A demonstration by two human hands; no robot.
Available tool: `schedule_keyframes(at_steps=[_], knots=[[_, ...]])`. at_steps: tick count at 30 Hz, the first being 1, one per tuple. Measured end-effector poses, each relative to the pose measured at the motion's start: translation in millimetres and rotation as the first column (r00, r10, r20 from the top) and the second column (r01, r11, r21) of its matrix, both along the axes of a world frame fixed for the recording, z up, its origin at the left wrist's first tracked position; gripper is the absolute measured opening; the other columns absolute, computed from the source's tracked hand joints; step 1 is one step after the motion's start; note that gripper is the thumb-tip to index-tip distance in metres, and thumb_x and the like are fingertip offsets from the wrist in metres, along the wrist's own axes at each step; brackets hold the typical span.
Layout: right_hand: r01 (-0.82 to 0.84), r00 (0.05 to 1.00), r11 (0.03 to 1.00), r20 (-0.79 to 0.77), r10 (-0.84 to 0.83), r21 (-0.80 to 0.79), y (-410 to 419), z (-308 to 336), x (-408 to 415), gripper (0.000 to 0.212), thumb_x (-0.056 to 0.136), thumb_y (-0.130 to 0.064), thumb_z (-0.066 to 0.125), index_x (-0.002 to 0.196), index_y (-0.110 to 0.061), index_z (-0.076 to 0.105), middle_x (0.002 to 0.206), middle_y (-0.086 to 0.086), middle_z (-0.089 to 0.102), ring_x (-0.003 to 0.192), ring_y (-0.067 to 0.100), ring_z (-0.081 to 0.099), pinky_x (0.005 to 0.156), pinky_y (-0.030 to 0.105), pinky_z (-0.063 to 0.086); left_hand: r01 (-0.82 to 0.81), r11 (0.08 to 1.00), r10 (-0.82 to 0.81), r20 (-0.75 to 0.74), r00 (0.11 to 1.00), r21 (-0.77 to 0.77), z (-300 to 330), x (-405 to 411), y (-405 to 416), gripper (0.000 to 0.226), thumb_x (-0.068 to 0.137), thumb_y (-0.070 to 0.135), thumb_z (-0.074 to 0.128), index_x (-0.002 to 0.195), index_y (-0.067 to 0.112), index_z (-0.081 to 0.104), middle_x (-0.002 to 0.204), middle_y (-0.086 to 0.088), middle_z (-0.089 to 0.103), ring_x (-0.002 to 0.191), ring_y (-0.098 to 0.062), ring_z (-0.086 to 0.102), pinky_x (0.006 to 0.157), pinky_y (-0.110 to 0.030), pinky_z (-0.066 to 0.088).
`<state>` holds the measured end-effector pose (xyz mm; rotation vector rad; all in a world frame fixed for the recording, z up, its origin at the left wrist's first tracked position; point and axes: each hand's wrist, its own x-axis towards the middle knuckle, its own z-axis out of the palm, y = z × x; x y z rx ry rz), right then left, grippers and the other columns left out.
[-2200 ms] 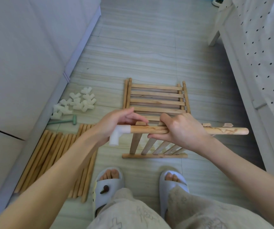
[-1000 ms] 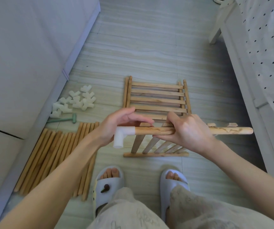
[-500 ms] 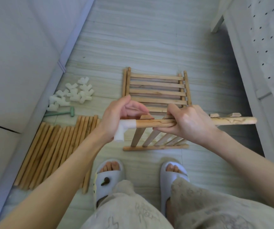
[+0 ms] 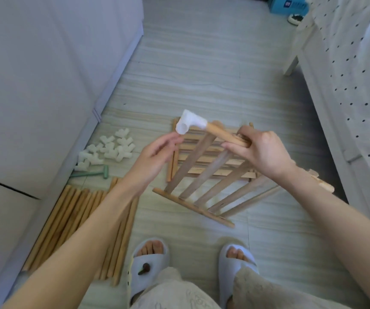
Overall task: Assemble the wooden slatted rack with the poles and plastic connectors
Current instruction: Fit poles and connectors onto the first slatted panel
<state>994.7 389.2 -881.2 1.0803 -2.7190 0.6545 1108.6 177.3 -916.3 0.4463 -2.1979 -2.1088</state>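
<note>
My right hand [image 4: 261, 152] grips a wooden pole [image 4: 226, 136] that carries a slatted panel [image 4: 204, 181] hanging from it, tilted with its left end raised. A white plastic elbow connector [image 4: 189, 124] caps that raised left end. My left hand [image 4: 155, 157] is just below the connector with its fingers loosely extended, its fingertips close to the connector's open mouth; whether they touch it is unclear. The pole's far right end [image 4: 325, 186] sticks out past my right wrist. A second slatted panel [image 4: 202, 161] lies flat on the floor underneath.
Several loose wooden poles [image 4: 79, 221] lie on the floor at the left by a white cabinet. A pile of white connectors [image 4: 108, 150] and a green mallet [image 4: 95, 174] sit beyond them. A bed frame [image 4: 326, 121] runs along the right. My slippered feet [image 4: 150, 262] are below.
The pole and its panel have tilted, the connector end rising up and left. My left hand has let go of the connector and now sits just below it. The right hand's grip stays.
</note>
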Motion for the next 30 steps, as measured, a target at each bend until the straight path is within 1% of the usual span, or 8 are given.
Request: schedule_keyframes(at_steps=[3,6,8,10,13,18,24,30], knots=[[0.071,0.986,0.981,0.163,-0.042,-0.18,10,8,-2,0.035,0.081,-0.04,0.064,0.078,-0.007,0.055,0.056,0.004,0.046,0.049,0.018,0.04,0.051,0.024,0.031,0.138,0.918,-0.119,0.072,0.99,-0.371,3,-7,-2,0.045,0.098,0.02,0.045,0.142,0.018,0.036,0.141,0.008,0.042,0.127,-0.001,0.037,0.093,-0.005,0.03],[0.144,0.914,0.938,0.407,-0.003,-0.315,21,8,5,0.024,0.085,-0.03,0.064,0.078,-0.009,0.054,0.067,0.016,0.057,0.057,0.009,0.045,0.056,0.015,0.036,0.252,0.837,-0.239,0.089,0.967,-0.486,17,-19,10,0.043,0.098,0.019,0.047,0.14,0.017,0.039,0.133,0.005,0.048,0.119,-0.004,0.042,0.091,-0.01,0.029],[0.193,0.888,0.913,0.46,-0.006,-0.361,27,4,12,0.024,0.089,-0.026,0.062,0.08,-0.004,0.055,0.071,0.018,0.059,0.059,0.007,0.045,0.056,0.013,0.036,0.282,0.789,-0.29,0.074,0.954,-0.546,26,-28,20,0.02,0.098,0.017,0.046,0.113,0.027,0.056,0.104,0.008,0.061,0.098,-0.01,0.056,0.081,-0.022,0.039],[0.261,0.865,0.889,0.5,-0.043,-0.375,33,0,18,0.021,0.091,-0.027,0.059,0.076,-0.014,0.053,0.068,0.006,0.057,0.059,0.009,0.044,0.057,0.013,0.036,0.26,0.753,-0.29,0.05,0.956,-0.605,28,-36,26,0.029,0.098,0.016,0.043,0.079,0.037,0.048,0.078,0.009,0.058,0.075,-0.011,0.054,0.071,-0.029,0.039],[0.266,0.818,0.914,0.574,-0.046,-0.307,41,-6,20,0.016,0.088,-0.027,0.062,0.08,-0.031,0.049,0.077,-0.01,0.058,0.072,-0.001,0.054,0.065,0.007,0.04,0.34,0.682,-0.356,0.113,0.928,-0.648,20,-41,35,0.037,0.097,0.012,0.044,0.069,0.036,0.043,0.067,0.009,0.054,0.064,-0.007,0.049,0.065,-0.028,0.037],[0.376,0.738,0.834,0.675,-0.005,-0.404,48,-23,18,0.015,0.084,-0.021,0.068,0.094,-0.024,0.057,0.078,-0.008,0.058,0.069,-0.002,0.054,0.069,0.008,0.043,0.386,0.61,-0.381,0.171,0.908,-0.692,0,-52,49,0.019,0.097,0.015,0.045,0.083,0.011,0.057,0.073,-0.002,0.06,0.067,-0.015,0.053,0.068,-0.032,0.041],[0.656,0.602,0.64,0.789,-0.123,-0.401,34,-48,-7,0.027,0.088,-0.034,0.061,0.091,-0.007,0.058,0.081,0.006,0.054,0.076,0.015,0.05,0.073,0.029,0.043,0.372,0.536,-0.363,0.191,0.912,-0.758,-14,-77,66,0.02,0.097,0.016,0.046,0.11,0.016,0.062,0.094,-0.007,0.066,0.088,-0.027,0.06,0.08,-0.043,0.049],[0.75,0.549,0.524,0.821,-0.155,-0.403,30,-64,-24,0.02,0.092,-0.033,0.057,0.096,-0.014,0.059,0.081,-0.002,0.059,0.079,0.012,0.054,0.079,0.03,0.045,0.064,0.373,-0.397,-0.096,0.913,-0.926,-24,-63,55,0.038,0.087,-0.001,0.053,0.123,0.009,0.059,0.114,-0.008,0.062,0.105,-0.028,0.057,0.091,-0.042,0.044]])
